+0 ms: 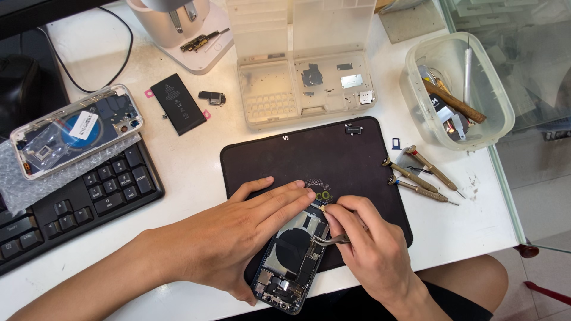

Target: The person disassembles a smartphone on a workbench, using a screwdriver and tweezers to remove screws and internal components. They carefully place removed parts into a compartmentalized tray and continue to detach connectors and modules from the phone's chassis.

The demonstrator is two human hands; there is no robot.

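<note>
An opened blue phone (292, 261) lies on a black work mat (333, 157) near the table's front edge, its dark round coil and small boards exposed. My left hand (238, 235) rests flat on the phone's left side, fingers stretched toward its top end. My right hand (369, 244) pinches metal tweezers (333, 239) whose tips sit over the phone's right edge. The thumb and forefinger of that hand also touch a tiny part at the phone's top corner (323, 208).
Three screwdrivers (416, 178) lie right of the mat. A clear tub of tools (455, 89), a parts tray (306, 83), a loose black battery (177, 103), a second phone shell (77, 129) on a keyboard (89, 196), and a grey stand (178, 24) surround it.
</note>
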